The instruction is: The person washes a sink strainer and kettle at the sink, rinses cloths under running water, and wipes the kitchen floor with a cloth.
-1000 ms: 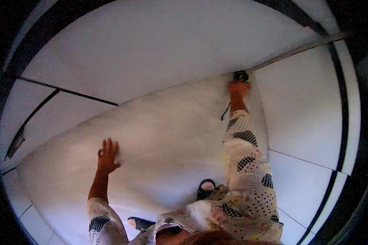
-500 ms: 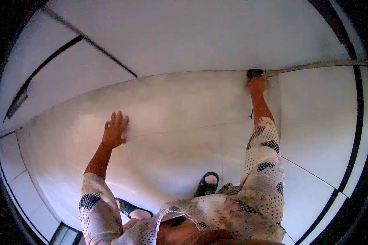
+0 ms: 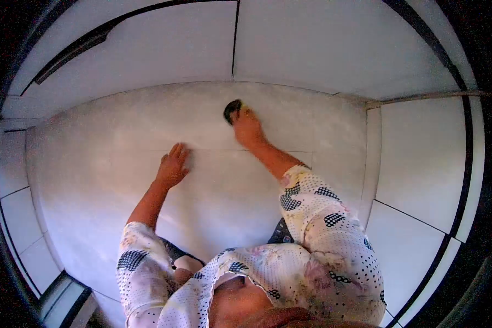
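Observation:
My right hand (image 3: 248,128) is closed around a dark, rounded scrubbing pad (image 3: 232,111), against the pale floor (image 3: 147,117) near the far wall. A small yellow patch shows beside the fingers; blur hides the pad's exact make. Lower and to the left, my left hand (image 3: 173,166) rests palm down on the floor with its fingers stretched out, holding nothing. Both forearms come out of patterned white sleeves.
White panels (image 3: 333,44) with dark seams rise along the far side. More white panels (image 3: 421,158) stand at the right and the left (image 3: 16,158). My dark sandals (image 3: 177,252) are close below on the floor. A dark-framed opening (image 3: 65,300) lies at the lower left.
My right hand has swept left with the pad, from the far right corner to the middle of the floor. The view has shifted; my left hand stays on the floor.

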Demonstrator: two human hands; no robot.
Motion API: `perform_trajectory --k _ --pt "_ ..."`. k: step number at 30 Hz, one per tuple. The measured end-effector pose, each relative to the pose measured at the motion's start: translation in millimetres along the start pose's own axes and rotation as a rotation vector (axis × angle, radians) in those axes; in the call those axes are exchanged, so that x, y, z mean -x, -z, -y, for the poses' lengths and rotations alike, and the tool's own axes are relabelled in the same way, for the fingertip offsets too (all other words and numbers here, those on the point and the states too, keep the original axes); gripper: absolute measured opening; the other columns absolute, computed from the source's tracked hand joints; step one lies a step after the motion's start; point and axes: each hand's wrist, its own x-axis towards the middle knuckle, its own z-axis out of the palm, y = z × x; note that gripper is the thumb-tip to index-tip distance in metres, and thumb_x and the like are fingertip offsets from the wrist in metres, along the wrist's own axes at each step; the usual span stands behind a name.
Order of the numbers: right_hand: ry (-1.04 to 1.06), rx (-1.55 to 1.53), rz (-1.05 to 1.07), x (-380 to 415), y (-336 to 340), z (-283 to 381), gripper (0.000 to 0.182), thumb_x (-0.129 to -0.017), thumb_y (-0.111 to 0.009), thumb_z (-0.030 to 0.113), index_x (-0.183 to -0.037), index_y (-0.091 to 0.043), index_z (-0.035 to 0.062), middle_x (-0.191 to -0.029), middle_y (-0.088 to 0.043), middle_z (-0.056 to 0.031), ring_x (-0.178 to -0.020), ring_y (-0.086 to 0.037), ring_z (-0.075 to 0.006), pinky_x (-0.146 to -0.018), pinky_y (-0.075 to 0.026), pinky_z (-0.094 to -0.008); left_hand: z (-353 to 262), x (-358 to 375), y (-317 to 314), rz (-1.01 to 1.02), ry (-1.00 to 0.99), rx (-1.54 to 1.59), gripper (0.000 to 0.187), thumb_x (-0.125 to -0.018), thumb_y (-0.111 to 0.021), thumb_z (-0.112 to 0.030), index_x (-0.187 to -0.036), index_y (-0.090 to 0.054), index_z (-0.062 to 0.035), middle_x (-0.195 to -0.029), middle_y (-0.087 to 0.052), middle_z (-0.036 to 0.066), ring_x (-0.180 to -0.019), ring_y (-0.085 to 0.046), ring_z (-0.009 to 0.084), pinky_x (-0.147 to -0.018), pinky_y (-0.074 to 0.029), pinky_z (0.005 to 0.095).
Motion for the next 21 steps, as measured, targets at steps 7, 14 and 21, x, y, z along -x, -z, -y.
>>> perform_trajectory --k 7,14,21 --pt "-0.034 -0.493 0.338 41 -5 7 0.044 -0.078 -0.052 0.010 -0.122 -0.050 0.0127 -0.109 -0.047 -0.0193 -0.102 -0.048 -0.0339 -0.084 -0.044 -0.0436 92 70 -39 0.282 0.052 0.013 0.054 -0.074 -0.064 -0.022 -0.121 -0.047 -0.0033 -0.132 -0.039 0.020 -0.123 -0.037 0.0323 -0.100 -0.035 0.0393" --pt "-0.307 0.023 -0.091 22 38 -118 0.052 -0.083 -0.047 0.007 -0.134 -0.037 0.0159 -0.137 -0.026 -0.0236 -0.114 -0.039 -0.0433 -0.088 -0.042 -0.0495 129 117 -30 0.235 0.248 0.127 0.053 -0.072 -0.065 -0.016 -0.119 -0.047 -0.0017 -0.129 -0.043 0.020 -0.122 -0.038 0.0325 -0.099 -0.037 0.0383" --pt "-0.421 0.290 0.311 24 21 -141 0.056 -0.086 -0.051 0.016 -0.137 -0.030 0.0151 -0.141 -0.022 -0.0197 -0.122 -0.034 -0.0420 -0.084 -0.045 -0.0500 64 76 -55 0.182 0.060 0.021 0.078 -0.066 -0.071 -0.020 -0.132 -0.032 -0.0053 -0.139 -0.022 0.025 -0.129 -0.023 0.0378 -0.097 -0.036 0.0456"
